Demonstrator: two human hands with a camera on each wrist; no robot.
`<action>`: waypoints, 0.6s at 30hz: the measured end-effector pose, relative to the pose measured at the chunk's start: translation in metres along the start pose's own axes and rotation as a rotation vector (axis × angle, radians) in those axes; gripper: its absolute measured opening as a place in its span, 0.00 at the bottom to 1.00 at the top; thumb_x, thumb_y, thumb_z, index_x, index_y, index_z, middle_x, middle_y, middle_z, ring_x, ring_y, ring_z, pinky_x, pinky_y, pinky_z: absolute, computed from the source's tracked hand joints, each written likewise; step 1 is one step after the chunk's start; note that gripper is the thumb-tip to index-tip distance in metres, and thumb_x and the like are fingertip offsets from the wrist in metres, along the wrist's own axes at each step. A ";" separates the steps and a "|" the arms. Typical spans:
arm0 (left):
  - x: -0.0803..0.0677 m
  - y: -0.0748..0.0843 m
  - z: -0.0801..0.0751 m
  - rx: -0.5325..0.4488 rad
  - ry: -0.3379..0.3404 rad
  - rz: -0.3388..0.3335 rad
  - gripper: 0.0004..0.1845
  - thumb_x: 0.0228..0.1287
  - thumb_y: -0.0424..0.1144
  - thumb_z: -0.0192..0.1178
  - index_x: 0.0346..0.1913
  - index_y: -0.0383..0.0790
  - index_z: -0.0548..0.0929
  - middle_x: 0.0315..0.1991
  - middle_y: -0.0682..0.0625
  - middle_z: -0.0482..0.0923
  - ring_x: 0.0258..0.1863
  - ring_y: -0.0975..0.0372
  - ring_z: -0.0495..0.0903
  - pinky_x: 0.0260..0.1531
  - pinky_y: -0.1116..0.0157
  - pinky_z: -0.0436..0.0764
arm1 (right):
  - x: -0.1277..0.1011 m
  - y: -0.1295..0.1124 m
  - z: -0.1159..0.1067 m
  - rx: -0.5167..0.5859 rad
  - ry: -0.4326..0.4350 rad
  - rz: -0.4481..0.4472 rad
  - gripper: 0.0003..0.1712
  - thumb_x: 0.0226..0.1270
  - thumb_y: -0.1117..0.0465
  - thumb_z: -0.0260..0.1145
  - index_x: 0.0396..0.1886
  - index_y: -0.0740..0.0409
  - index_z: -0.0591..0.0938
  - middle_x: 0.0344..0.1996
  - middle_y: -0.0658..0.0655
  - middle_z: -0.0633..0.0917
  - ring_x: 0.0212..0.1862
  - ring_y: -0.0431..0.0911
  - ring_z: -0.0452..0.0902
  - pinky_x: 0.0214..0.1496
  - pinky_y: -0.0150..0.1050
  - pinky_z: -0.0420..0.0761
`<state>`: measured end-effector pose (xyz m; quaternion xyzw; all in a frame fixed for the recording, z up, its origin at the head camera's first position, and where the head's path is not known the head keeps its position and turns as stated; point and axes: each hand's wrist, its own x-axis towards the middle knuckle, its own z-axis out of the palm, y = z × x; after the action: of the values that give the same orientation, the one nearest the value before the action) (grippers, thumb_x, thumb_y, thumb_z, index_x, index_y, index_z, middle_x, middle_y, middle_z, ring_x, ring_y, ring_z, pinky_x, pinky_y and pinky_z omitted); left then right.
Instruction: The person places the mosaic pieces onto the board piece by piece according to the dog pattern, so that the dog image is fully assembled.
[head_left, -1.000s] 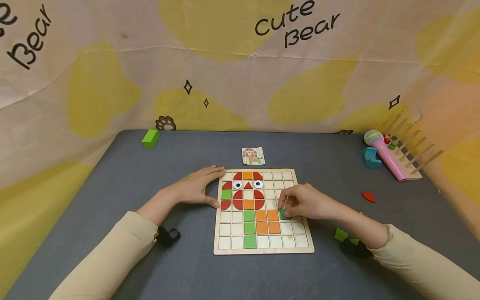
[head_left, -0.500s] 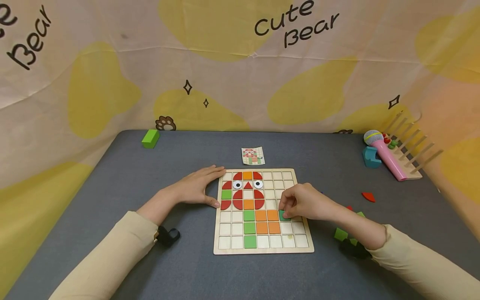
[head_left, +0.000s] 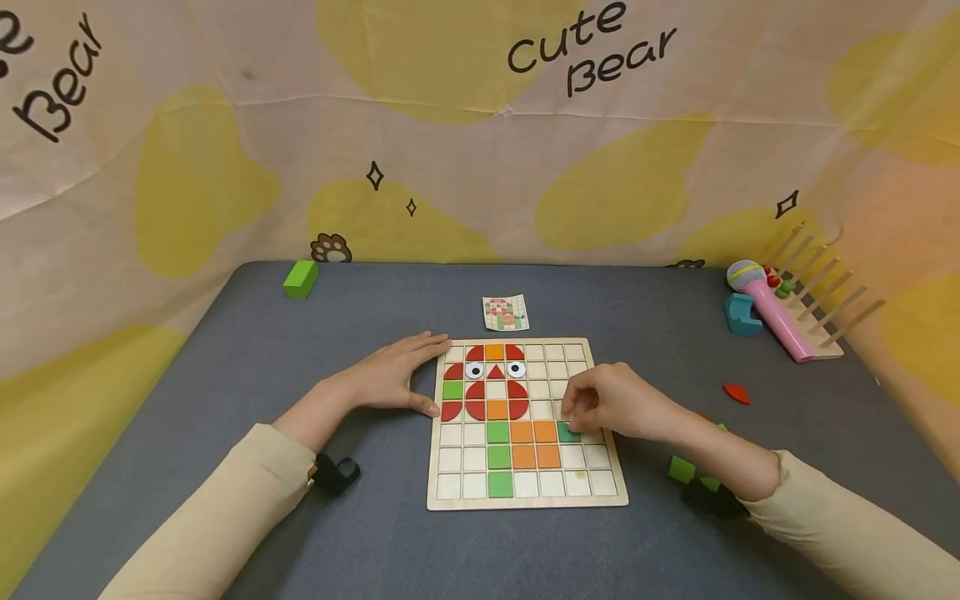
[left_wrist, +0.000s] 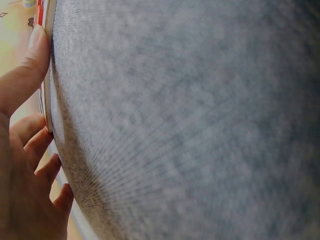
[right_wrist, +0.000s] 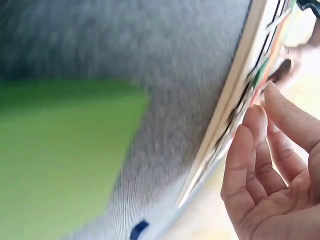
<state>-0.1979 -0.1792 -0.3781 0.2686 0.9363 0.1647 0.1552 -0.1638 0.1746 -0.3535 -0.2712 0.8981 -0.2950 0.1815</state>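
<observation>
While on board (head_left: 525, 500), R hand (head_left: 611, 404) over tile (head_left: 567, 432)

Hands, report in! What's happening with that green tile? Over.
Left hand flat, steadying wooden grid board. Right hand fingers on dark green square tile, seated beside orange squares. Nothing blocking.

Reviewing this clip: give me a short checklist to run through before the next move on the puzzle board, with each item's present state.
1. Left hand steadies the puzzle board at its left edge: ok, straight fingers lie against it.
2. Dark green tile sits in a cell right of the orange tiles: ok.
3. Tile fully flush in its cell: cannot tell, the right hand covers part of it.
4. Right hand has let go of the tile: cannot tell, its fingertips are at the tile.
5. Pattern card in view beyond the board: ok.
6. Spare green pieces within reach beside the right forearm: ok.
</observation>
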 end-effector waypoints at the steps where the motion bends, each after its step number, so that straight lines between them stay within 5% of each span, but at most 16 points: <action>1: 0.000 0.000 0.000 0.000 0.000 0.000 0.57 0.49 0.64 0.70 0.78 0.46 0.56 0.80 0.47 0.53 0.80 0.47 0.50 0.74 0.39 0.57 | -0.001 0.001 -0.002 -0.002 0.002 0.006 0.07 0.52 0.63 0.77 0.29 0.50 0.86 0.20 0.44 0.83 0.25 0.36 0.75 0.28 0.29 0.76; 10: 0.000 0.000 0.000 -0.002 -0.001 -0.006 0.56 0.49 0.64 0.70 0.78 0.47 0.57 0.80 0.47 0.53 0.81 0.47 0.49 0.74 0.39 0.57 | -0.024 0.027 -0.030 0.029 -0.066 -0.021 0.09 0.55 0.61 0.76 0.36 0.51 0.86 0.28 0.47 0.85 0.31 0.34 0.78 0.34 0.29 0.80; 18: 0.000 0.002 -0.001 0.000 -0.005 -0.015 0.56 0.49 0.64 0.71 0.78 0.47 0.57 0.80 0.48 0.53 0.81 0.47 0.49 0.74 0.38 0.57 | -0.046 0.052 -0.051 0.076 -0.238 -0.039 0.10 0.58 0.60 0.74 0.40 0.50 0.85 0.35 0.51 0.86 0.35 0.34 0.80 0.37 0.30 0.82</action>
<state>-0.1974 -0.1779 -0.3769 0.2618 0.9379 0.1629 0.1587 -0.1720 0.2599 -0.3399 -0.3146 0.8528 -0.2982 0.2912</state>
